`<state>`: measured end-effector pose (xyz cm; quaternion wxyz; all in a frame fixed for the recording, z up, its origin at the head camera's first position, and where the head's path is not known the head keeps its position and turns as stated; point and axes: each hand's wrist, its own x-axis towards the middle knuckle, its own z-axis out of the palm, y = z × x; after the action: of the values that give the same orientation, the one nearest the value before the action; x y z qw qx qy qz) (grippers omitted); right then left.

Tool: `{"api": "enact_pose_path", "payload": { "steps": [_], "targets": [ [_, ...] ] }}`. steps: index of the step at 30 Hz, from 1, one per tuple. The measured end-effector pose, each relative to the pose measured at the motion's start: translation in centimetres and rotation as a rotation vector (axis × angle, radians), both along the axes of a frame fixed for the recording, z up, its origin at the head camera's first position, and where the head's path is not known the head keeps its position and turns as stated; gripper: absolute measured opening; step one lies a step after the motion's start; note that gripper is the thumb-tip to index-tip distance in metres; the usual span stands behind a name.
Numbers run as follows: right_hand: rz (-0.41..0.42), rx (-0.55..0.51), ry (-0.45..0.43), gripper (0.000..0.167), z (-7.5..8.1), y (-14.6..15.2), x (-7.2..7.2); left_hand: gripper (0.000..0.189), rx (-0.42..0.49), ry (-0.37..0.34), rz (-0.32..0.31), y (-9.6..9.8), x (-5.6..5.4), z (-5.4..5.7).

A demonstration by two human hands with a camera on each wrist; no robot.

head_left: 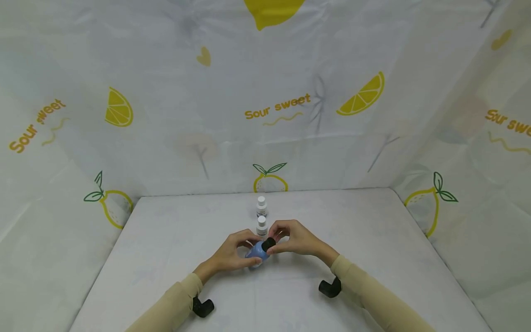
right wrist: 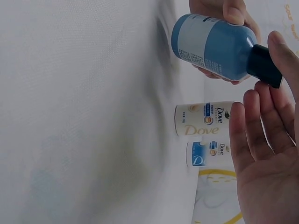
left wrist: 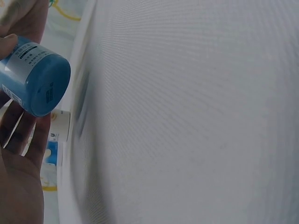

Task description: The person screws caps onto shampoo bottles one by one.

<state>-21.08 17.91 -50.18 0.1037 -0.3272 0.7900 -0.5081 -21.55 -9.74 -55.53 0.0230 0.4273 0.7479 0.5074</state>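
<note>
A blue bottle (head_left: pixel 257 251) with a white label is tilted above the table, its base toward the left wrist camera. My left hand (head_left: pixel 230 252) grips the body, with the thumb across its near side. At the bottle's upper right end is a black cap (right wrist: pixel 264 65). My right hand (head_left: pixel 299 240) pinches this cap between thumb and fingertips, its other fingers extended in the right wrist view. Just beyond the hands stand two white-capped Dove bottles, the nearer one (head_left: pixel 262 229) cream with gold lettering and the farther one (right wrist: pixel 198 154) with a blue band.
A white cloth covers the table (head_left: pixel 166 230), and a lemon-printed curtain (head_left: pixel 186 115) rises behind it and along both sides. Black wrist-worn devices (head_left: pixel 203 307) sit by each sleeve, close over the table.
</note>
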Motion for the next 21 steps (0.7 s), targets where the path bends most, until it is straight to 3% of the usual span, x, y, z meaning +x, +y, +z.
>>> {"api": "enact_pose_path", "payload": {
  "steps": [4, 12, 21],
  "targets": [
    [0.023, -0.009, -0.001, 0.031, 0.15, 0.09, -0.04, 0.046, 0.004, 0.008, -0.003, 0.02, -0.05, 0.03],
    [0.107, -0.040, -0.004, 0.039, 0.26, 0.47, -0.42, 0.046, -0.019, -0.039, 0.002, -0.06, 0.00, 0.10],
    [0.237, -0.042, -0.021, 0.043, 0.48, 0.98, -0.86, 0.050, -0.007, -0.017, -0.026, -0.08, 0.09, 0.05]
  ]
}}
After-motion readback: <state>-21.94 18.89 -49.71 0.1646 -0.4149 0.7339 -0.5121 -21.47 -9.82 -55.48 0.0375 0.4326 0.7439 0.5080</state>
